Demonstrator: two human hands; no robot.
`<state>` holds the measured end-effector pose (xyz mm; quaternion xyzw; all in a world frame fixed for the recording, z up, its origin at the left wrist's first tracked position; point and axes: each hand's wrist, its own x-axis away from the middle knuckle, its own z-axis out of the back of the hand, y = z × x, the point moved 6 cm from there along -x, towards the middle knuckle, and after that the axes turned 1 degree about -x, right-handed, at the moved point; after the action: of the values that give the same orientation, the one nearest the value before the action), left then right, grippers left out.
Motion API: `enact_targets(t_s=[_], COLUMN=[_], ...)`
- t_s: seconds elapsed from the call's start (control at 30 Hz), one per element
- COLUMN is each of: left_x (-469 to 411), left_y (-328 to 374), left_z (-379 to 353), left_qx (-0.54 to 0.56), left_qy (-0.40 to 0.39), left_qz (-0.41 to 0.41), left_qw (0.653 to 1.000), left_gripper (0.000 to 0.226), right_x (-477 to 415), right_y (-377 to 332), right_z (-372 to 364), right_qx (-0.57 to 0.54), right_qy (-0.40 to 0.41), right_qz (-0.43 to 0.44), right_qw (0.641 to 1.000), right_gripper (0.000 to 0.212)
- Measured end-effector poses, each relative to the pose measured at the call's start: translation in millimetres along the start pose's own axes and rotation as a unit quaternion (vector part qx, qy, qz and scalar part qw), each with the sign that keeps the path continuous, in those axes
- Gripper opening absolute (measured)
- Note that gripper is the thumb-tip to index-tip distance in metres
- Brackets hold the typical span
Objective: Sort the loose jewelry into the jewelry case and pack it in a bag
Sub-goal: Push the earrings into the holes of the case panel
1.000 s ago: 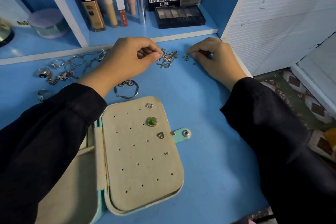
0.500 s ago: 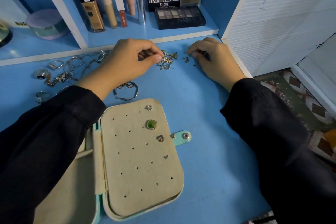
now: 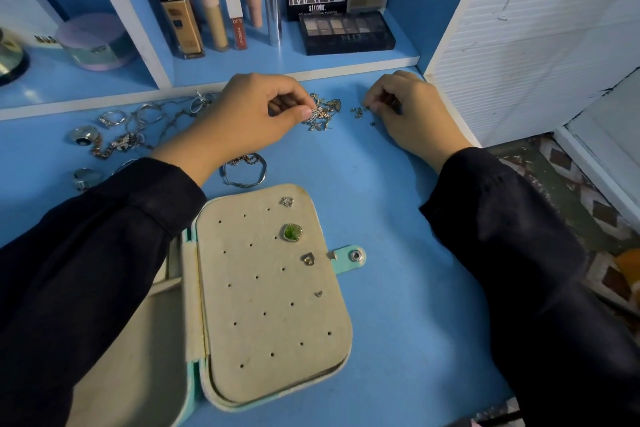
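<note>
An open mint jewelry case lies on the blue table, its beige perforated earring panel facing up. Several studs sit in the panel, among them a green stone earring. My left hand pinches a small sparkly earring at the edge of a pile of gold earrings. My right hand has its fingers curled over tiny earring pieces on the table; whether it holds one is hidden.
Rings, chains and a bracelet are scattered at the table's left, and a bangle lies just above the case. A shelf behind holds makeup bottles and eyeshadow palettes. A white panel bounds the right side.
The left hand has lifted the sparkly earring slightly from the pile. The right hand's fingers have shifted a little over the small pieces.
</note>
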<state>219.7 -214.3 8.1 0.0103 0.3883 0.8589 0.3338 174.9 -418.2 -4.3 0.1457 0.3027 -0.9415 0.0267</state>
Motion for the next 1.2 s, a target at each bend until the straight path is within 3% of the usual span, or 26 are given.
enact_targets(t_s=[0.3, 0.47, 0.6, 0.97, 1.2], left_x=[2.7, 5.1, 7.9, 84.9, 152.0], left_y=[3.6, 11.5, 23.2, 55.9, 71.0], left_z=[3.1, 7.5, 14.0, 21.9, 12.4], left_qx=[-0.014, -0.041, -0.074, 0.024, 0.054], left_qy=[0.014, 0.021, 0.016, -0.017, -0.04], left_qz=[-0.017, -0.045, -0.064, -0.014, 0.018], left_qw=[1.0, 0.998, 0.995, 0.999, 0.998], left_gripper=[0.008, 0.009, 0.01, 0.011, 0.014], right_x=[11.1, 24.1, 43.8, 134.5, 176.0], right_y=[2.1, -8.9, -31.6, -78.1, -95.0], right_z=[9.3, 8.2, 6.6, -3.3, -5.6], right_qx=[-0.157, -0.361, -0.439, -0.484, -0.43], right_qy=[0.042, 0.048, 0.042, 0.017, 0.012], right_qz=[-0.079, -0.124, -0.126, -0.163, -0.163], right_qw=[0.984, 0.923, 0.889, 0.86, 0.888], right_gripper=[0.013, 0.014, 0.016, 0.017, 0.019])
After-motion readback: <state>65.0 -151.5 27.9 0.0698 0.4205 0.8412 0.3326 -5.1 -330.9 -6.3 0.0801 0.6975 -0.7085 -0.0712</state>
